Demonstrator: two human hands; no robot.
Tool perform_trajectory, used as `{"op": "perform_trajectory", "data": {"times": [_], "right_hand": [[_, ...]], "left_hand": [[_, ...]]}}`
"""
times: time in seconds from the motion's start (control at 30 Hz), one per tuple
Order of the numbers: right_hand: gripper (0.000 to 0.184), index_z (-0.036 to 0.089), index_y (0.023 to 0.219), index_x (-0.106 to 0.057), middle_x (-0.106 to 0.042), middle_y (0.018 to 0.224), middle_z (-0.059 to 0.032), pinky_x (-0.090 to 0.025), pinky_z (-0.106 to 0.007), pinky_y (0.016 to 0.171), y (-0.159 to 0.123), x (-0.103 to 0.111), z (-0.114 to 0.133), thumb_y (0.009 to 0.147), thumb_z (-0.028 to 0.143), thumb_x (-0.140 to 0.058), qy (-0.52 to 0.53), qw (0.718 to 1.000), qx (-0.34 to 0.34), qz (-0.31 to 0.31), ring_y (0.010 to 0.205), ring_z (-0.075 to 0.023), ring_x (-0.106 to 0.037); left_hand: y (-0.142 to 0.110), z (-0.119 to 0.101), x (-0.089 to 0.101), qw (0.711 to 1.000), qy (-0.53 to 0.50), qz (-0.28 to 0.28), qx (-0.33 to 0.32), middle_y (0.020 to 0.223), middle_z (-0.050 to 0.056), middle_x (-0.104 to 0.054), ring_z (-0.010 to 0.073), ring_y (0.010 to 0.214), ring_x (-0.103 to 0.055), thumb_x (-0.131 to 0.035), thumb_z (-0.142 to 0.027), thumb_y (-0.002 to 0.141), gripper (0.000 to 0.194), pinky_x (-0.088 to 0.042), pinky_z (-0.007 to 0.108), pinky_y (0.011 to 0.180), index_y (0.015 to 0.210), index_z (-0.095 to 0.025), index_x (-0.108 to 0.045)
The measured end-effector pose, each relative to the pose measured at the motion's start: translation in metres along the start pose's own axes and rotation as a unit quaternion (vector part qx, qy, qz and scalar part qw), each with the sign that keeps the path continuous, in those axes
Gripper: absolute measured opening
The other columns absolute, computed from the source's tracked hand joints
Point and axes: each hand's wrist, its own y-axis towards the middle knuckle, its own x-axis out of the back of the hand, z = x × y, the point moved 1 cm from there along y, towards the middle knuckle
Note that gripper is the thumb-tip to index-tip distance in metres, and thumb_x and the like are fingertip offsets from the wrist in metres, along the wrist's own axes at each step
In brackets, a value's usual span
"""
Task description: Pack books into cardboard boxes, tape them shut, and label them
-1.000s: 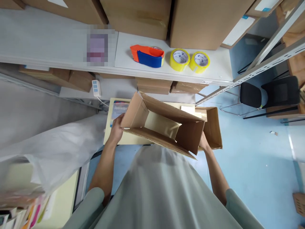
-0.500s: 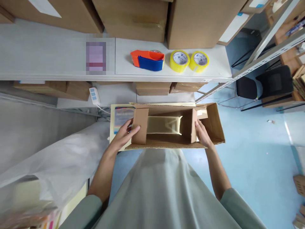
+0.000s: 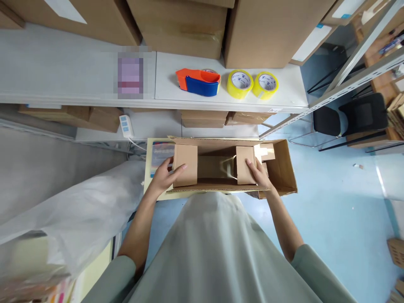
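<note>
An open cardboard box [image 3: 217, 185] with long sides lies across in front of me, its short end flaps folded partly inward. Through the gap between the flaps a pale surface shows at the bottom. My left hand [image 3: 164, 176] holds the left end, thumb on top of the left flap [image 3: 186, 165] and fingers around the outside. At the other end, my right hand [image 3: 259, 172] has its thumb on the right flap [image 3: 245, 166], its fingers largely hidden behind the end. Beneath the box is a pale yellow surface [image 3: 148, 185].
Another open carton [image 3: 286, 166] stands at the right. On the shelf [image 3: 94, 84] sit an orange and blue tape dispenser [image 3: 200, 83] and two yellow tape rolls [image 3: 240, 84]. Large cartons [image 3: 277, 33] stand behind. A power strip [image 3: 126, 126] lies lower, and white plastic sheeting [image 3: 94, 210] hangs at left.
My right hand has moved left and pressed the right flap further inward and flatter, narrowing the opening. The left hand stays at its flap.
</note>
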Motion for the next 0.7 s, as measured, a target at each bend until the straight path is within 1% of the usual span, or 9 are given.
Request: {"op": "perform_trajectory", "data": {"times": [0.1,0.17,0.23,0.3,0.4,0.47,0.5,0.6,0.7], "right_hand": [[0.080,0.032,0.161,-0.065,-0.063,0.172,-0.0094,-0.050,-0.056,0.134,-0.004,0.013,-0.002,0.099,0.081,-0.073,-0.008,0.999,0.039,0.017,0.161,-0.0375,-0.058],[0.082,0.035,0.166,-0.061,-0.056,0.178,-0.0096,-0.045,-0.060,0.138,-0.011,0.031,-0.003,0.098,0.078,-0.077,-0.006,0.998,0.064,0.008,0.166,-0.0374,-0.052],[0.079,0.039,0.166,-0.061,-0.053,0.180,-0.0097,-0.044,-0.063,0.137,-0.022,0.053,-0.003,0.099,0.076,-0.078,0.005,0.996,0.086,0.024,0.167,-0.0379,-0.051],[0.079,0.042,0.164,-0.064,-0.046,0.185,-0.0080,-0.045,-0.065,0.136,-0.032,0.073,-0.002,0.096,0.079,-0.080,0.009,0.989,0.107,0.106,0.170,-0.0397,-0.046],[0.106,0.046,0.168,-0.060,-0.028,0.193,-0.0042,-0.044,-0.066,0.136,-0.042,0.087,0.000,0.075,0.080,-0.098,-0.028,0.962,0.113,0.246,0.176,-0.0443,-0.031],[0.119,0.046,0.172,-0.055,-0.022,0.194,-0.0043,-0.043,-0.066,0.137,-0.042,0.087,0.000,0.068,0.072,-0.106,-0.066,0.957,0.107,0.262,0.177,-0.0452,-0.028],[0.116,0.046,0.172,-0.055,-0.023,0.194,-0.0049,-0.044,-0.066,0.137,-0.040,0.084,0.000,0.070,0.069,-0.106,-0.080,0.960,0.106,0.248,0.176,-0.0450,-0.031],[0.080,0.039,0.160,-0.070,-0.040,0.187,-0.0082,-0.052,-0.060,0.132,-0.032,0.070,0.001,0.088,0.067,-0.094,-0.092,0.974,0.113,0.174,0.168,-0.0421,-0.047],[0.054,0.029,0.126,-0.084,-0.068,0.161,-0.0132,-0.065,-0.053,0.115,-0.022,0.053,0.001,0.094,0.073,-0.085,-0.076,0.988,0.117,0.061,0.142,-0.0368,-0.072]], "left_hand": [[-0.012,-0.002,0.015,0.999,-0.023,0.031,-0.016,0.161,0.018,-0.070,0.0418,0.142,-0.072,-0.081,-0.089,0.081,0.096,-0.062,0.056,0.119,0.149,-0.022,-0.068],[-0.025,-0.001,0.034,0.998,-0.031,0.038,-0.030,0.172,0.018,-0.060,0.0435,0.155,-0.062,-0.074,-0.093,0.085,0.101,-0.056,0.060,0.125,0.161,-0.027,-0.062],[-0.040,0.000,0.053,0.994,-0.043,0.083,-0.057,0.181,0.016,-0.050,0.0453,0.166,-0.048,-0.069,-0.098,0.086,0.109,-0.053,0.063,0.129,0.173,-0.034,-0.053],[-0.054,0.001,0.065,0.982,-0.016,0.167,-0.091,0.188,0.012,-0.037,0.0473,0.171,-0.039,-0.080,-0.097,0.076,0.125,-0.051,0.065,0.130,0.180,-0.042,-0.040],[-0.065,-0.005,0.067,0.963,0.091,0.231,-0.104,0.193,0.008,-0.026,0.0479,0.173,-0.035,-0.095,-0.086,0.069,0.133,-0.051,0.066,0.130,0.181,-0.050,-0.033],[-0.065,-0.012,0.058,0.960,0.156,0.209,-0.103,0.192,0.008,-0.029,0.0475,0.175,-0.031,-0.093,-0.084,0.074,0.118,-0.051,0.064,0.130,0.176,-0.048,-0.046],[-0.062,-0.016,0.052,0.961,0.175,0.187,-0.106,0.190,0.008,-0.033,0.0467,0.176,-0.030,-0.090,-0.084,0.078,0.106,-0.051,0.062,0.131,0.171,-0.046,-0.055],[-0.049,-0.024,0.033,0.971,0.182,0.096,-0.126,0.175,0.010,-0.052,0.0421,0.171,-0.041,-0.077,-0.084,0.090,0.071,-0.051,0.056,0.132,0.140,-0.035,-0.078],[-0.034,-0.019,0.018,0.981,0.157,-0.032,-0.112,0.147,0.011,-0.070,0.0370,0.144,-0.069,-0.079,-0.080,0.089,0.063,-0.060,0.053,0.121,0.124,-0.028,-0.076]]}}
